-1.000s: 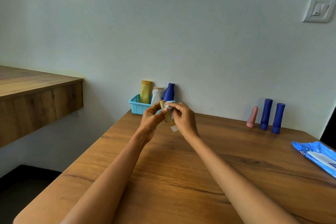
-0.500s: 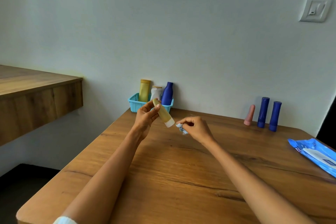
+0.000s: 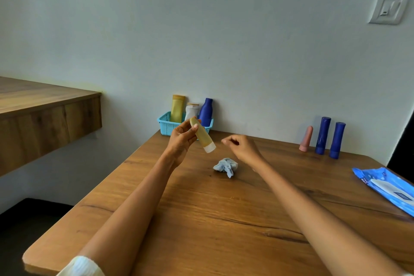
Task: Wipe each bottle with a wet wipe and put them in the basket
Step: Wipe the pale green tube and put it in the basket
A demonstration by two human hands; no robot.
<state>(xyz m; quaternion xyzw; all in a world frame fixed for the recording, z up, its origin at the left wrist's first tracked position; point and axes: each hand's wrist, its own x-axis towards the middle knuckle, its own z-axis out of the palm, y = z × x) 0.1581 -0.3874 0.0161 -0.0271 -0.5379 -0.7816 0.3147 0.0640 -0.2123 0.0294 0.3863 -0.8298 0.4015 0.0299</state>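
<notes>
My left grip grasps the wiped yellow bottle; right grip loose, empty; next, the basket just behind

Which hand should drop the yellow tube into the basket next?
Left. The left hand already grips the yellow tube right in front of the basket. The right hand holds nothing; the crumpled wipe lies on the table.

Matt grained wood table; perforated turquoise plastic basket; crumpled cloth-like wipe; glossy blue film wipe pack, far right.
</notes>
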